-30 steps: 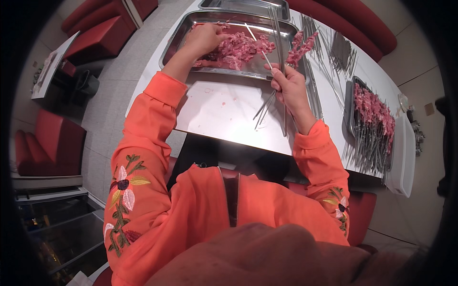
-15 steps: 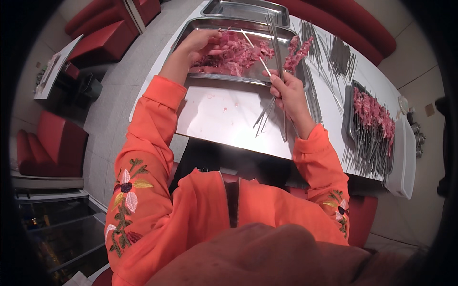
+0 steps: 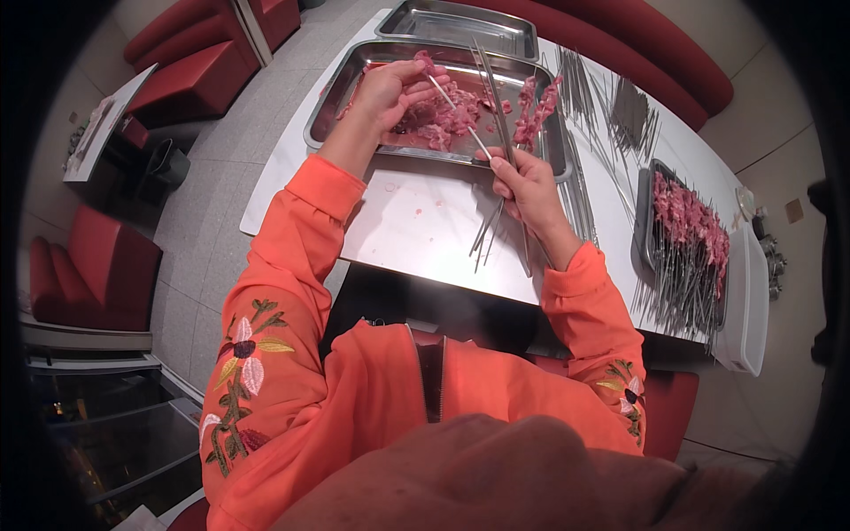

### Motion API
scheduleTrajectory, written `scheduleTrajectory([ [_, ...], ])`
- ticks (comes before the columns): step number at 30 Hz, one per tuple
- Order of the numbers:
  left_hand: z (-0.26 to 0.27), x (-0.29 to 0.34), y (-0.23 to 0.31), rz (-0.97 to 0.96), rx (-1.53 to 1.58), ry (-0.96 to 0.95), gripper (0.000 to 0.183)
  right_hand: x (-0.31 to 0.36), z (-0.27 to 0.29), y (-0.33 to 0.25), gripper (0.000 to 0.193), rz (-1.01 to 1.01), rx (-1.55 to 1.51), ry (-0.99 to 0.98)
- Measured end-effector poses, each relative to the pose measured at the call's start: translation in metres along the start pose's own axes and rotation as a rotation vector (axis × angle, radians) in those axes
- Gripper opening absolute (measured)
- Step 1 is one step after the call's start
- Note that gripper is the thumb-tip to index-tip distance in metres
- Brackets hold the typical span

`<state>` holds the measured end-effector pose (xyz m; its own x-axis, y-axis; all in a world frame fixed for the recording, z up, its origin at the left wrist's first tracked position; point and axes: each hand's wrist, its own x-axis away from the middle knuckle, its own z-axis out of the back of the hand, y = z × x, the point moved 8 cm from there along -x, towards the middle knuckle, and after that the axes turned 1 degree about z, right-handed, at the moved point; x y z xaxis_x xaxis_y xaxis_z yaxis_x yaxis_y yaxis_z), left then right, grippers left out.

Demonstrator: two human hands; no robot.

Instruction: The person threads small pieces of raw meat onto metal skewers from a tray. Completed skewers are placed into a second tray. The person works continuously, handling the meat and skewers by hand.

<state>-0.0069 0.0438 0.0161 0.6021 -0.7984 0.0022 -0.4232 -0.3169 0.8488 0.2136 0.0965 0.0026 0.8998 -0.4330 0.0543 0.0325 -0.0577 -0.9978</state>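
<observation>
My left hand (image 3: 387,96) pinches a piece of raw meat (image 3: 426,62) over the left part of a metal tray (image 3: 312,131). The tip of a thin pale skewer (image 3: 479,142) reaches up to that piece. My right hand (image 3: 529,184), at the tray's front edge, is closed round the skewer's lower end and a bunch of metal skewers (image 3: 502,119). Beneath my left hand lies a pile of raw meat pieces (image 3: 434,131). Threaded meat (image 3: 536,115) rests at the tray's right end.
Behind this tray stands a second metal tray (image 3: 456,32). Loose metal skewers (image 3: 630,117) lie on the white table (image 3: 403,230) to the right. Farther right are a dark tray with many meat skewers (image 3: 689,212) and a white plastic container (image 3: 748,305). A red bench (image 3: 611,44) runs behind.
My left hand has risen from the meat pile and moved right to the skewer's tip, now with a piece of meat. My right hand has shifted slightly down and still holds the skewers.
</observation>
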Motion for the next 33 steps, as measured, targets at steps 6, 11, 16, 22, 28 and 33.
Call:
scheduleTrajectory([
  [6, -0.007, 0.001, -0.006, -0.033, 0.041, -0.011, 0.016, -0.001, 0.001, 0.000, 0.025, 0.013, 0.006, 0.024],
  [11, -0.023, 0.011, -0.016, 0.041, -0.025, -0.082, 0.024, -0.001, 0.003, -0.003, 0.025, 0.042, -0.003, 0.035],
  [16, -0.030, 0.012, -0.020, 0.113, -0.043, -0.144, 0.027, -0.003, 0.006, -0.003, 0.025, 0.068, -0.029, 0.034],
  [22, -0.013, -0.005, -0.004, -0.051, -0.007, -0.080, 0.020, -0.003, 0.003, 0.000, 0.026, 0.043, -0.001, 0.028],
  [28, -0.017, 0.001, -0.006, -0.088, 0.034, -0.027, 0.015, 0.000, 0.002, -0.002, 0.026, 0.044, -0.007, 0.024],
  [33, -0.022, 0.006, -0.008, -0.099, 0.025, -0.052, 0.022, 0.000, 0.001, -0.003, 0.026, 0.049, -0.016, 0.032],
])
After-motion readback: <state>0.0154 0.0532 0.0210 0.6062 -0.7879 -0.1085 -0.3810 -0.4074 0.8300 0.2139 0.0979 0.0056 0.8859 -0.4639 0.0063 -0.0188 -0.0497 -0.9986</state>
